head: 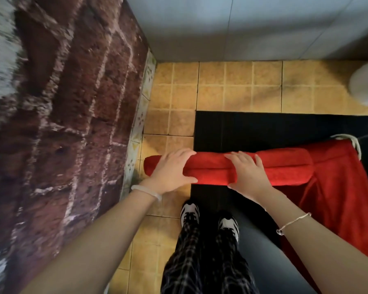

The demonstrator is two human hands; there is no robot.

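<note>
Arms (106, 240) out; L hand (170, 172), R hand (249, 175) grip red towel roll (285, 168).

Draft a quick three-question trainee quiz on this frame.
1. True or false: the left hand and the right hand are both on the red roll.
2. The roll's left end sticks out past the black surface, over: A) the tiled floor B) a sink C) a chair.
3. Fill in: the unrolled red cloth lies on the person's ___ side.
Key: 1 true; 2 A; 3 right.
</note>
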